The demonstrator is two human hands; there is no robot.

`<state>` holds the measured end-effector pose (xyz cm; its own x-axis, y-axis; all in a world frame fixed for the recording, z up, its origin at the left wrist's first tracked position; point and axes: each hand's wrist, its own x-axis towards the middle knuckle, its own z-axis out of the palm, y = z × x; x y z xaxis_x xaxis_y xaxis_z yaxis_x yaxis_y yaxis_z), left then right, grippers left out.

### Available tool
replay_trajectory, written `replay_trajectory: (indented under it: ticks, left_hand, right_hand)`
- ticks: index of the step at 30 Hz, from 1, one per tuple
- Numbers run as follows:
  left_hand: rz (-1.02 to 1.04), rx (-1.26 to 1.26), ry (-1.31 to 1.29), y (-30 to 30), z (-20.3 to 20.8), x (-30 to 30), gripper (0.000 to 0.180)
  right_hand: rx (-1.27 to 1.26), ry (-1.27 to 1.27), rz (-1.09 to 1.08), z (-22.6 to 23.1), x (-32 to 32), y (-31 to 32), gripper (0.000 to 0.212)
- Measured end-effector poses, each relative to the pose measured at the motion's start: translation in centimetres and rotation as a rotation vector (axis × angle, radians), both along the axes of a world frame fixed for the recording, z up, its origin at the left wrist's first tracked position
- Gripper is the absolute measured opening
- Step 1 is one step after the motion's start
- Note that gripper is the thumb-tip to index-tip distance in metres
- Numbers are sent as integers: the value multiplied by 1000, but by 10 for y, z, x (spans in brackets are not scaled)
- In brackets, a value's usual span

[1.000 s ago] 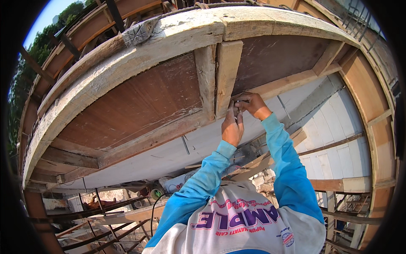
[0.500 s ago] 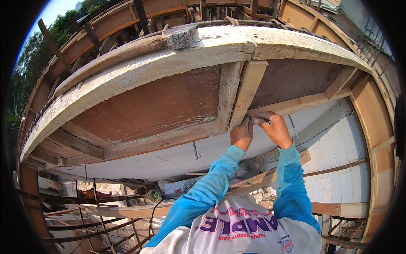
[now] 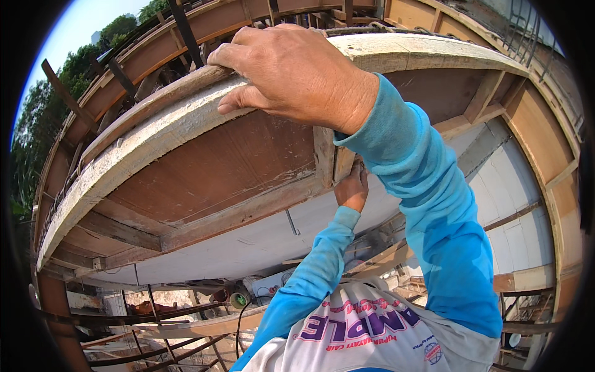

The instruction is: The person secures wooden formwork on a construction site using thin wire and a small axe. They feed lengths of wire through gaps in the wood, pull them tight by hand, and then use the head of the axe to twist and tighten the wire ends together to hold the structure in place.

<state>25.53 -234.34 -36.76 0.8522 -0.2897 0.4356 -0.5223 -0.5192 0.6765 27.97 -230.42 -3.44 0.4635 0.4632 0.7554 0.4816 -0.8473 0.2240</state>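
My right hand (image 3: 297, 77) reaches over the whitewashed curved timber rail (image 3: 145, 139). Its fingers bend over the rail's far side, with the thumb apart on the near side. Whatever lies under its palm is hidden, including the spot where a grey square-ended block showed before. Lower down, my left hand (image 3: 352, 188) is closed, fingers pointing up, at the foot of a short wooden upright (image 3: 343, 162) beside the lower timber (image 3: 248, 208). Its fingertips are partly covered by the right sleeve, and I cannot make out what they pinch.
Brown panels (image 3: 217, 167) fill the frame between the rails. Below hangs a bent metal rod (image 3: 292, 222) against a pale surface (image 3: 204, 263). Dark reinforcing bars (image 3: 124, 318) cross at lower left, above rubble. Curved wooden formwork (image 3: 545, 161) rises on the right.
My right hand has left the left hand and moved up and left onto the curved rail, covering the grey block. The left hand stays at the upright's foot. The view has shifted slightly.
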Motion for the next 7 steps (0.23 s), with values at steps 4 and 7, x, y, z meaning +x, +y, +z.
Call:
replay_trajectory:
  ticks: [4, 7]
  left_hand:
    - [-36, 116, 47, 1, 2, 2, 31]
    - [-32, 177, 83, -1, -3, 6, 35]
  right_hand:
    - [-109, 356, -111, 25, -3, -2, 65]
    - [-85, 539, -162, 38, 3, 6, 71]
